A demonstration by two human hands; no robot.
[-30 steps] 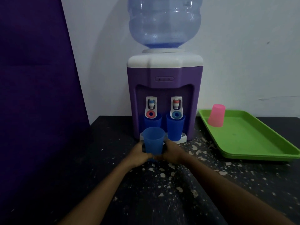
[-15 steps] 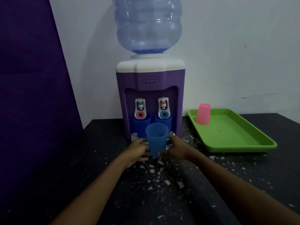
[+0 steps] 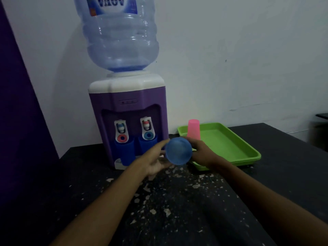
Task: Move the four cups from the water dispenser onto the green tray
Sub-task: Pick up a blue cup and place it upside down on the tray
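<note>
Head view: blue plastic cup [image 3: 178, 151] tipped sideways beside the flat green plastic tray [image 3: 248, 150].
Right hand [image 3: 202, 154] grips it; left hand [image 3: 156, 160] open alongside.

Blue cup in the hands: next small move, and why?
Probably carry the blue cup right over the green tray and set it beside the pink cup. The right hand grips it tipped on its side, near the tray's front corner; the left hand looks open beside it.
</note>
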